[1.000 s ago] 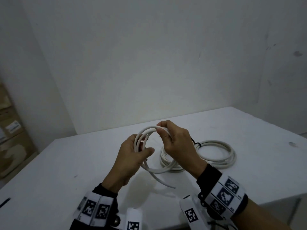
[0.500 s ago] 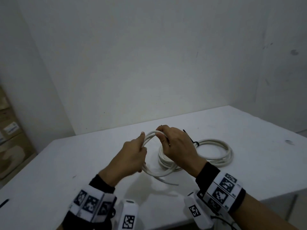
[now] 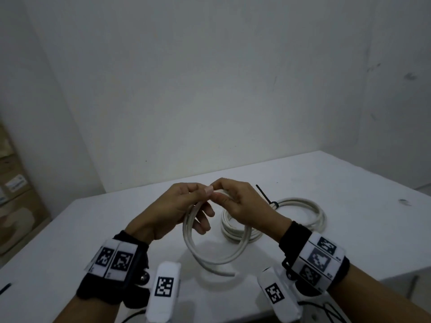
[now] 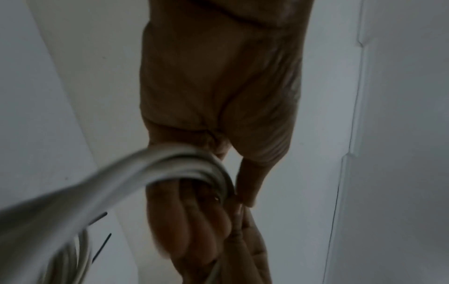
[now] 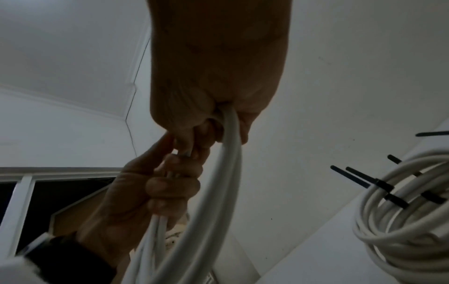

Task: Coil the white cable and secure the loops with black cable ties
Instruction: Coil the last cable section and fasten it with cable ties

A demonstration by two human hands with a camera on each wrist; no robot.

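Observation:
I hold a small coil of white cable (image 3: 211, 256) upright above the white table (image 3: 349, 229), both hands at its top. My left hand (image 3: 184, 206) pinches the loops (image 4: 184, 163) from the left. My right hand (image 3: 235, 201) grips them (image 5: 230, 146) from the right, thumb tips almost touching. The cable's free end (image 3: 229, 273) hangs at the bottom of the coil. Behind my right hand lie other white coils (image 3: 300, 213) on the table, bound with black cable ties (image 3: 265, 194); the right wrist view shows these coils (image 5: 398, 217) and their ties (image 5: 379, 186) close by.
The table stands in a corner of white walls; its right edge (image 3: 396, 269) drops off near my right forearm. Cardboard boxes (image 3: 14, 194) are stacked at the far left. A thin dark strip (image 3: 5, 289) lies at the table's left front edge.
My hands have come together at the top of the coil. The coil has turned to face me more squarely, its loops hanging lower between my wrists.

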